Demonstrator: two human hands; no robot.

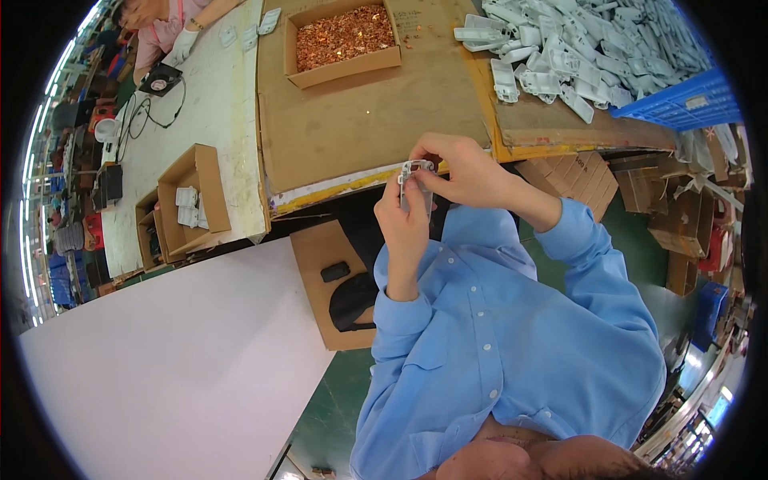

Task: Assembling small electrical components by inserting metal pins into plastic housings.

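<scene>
My left hand [404, 228] grips a small pale grey plastic housing [415, 168] at the table's near edge, its thumb lying along the part. My right hand [470, 172] closes on the same housing from the right, with thumb and forefinger pinching its upper end. Any smaller piece between those fingertips is too small to make out. Beyond my hands, a shallow cardboard box [344, 67] holds many small copper-coloured metal pieces. A large heap of similar pale plastic housings [560, 64] lies at the far right.
A blue plastic crate [688, 100] stands beside the heap. An open cardboard box [210, 188] with white parts sits on the left table. At the far left, a co-worker's gloved hand [184, 46] is near a black device [161, 79]. Cardboard boxes [676, 220] stand at right.
</scene>
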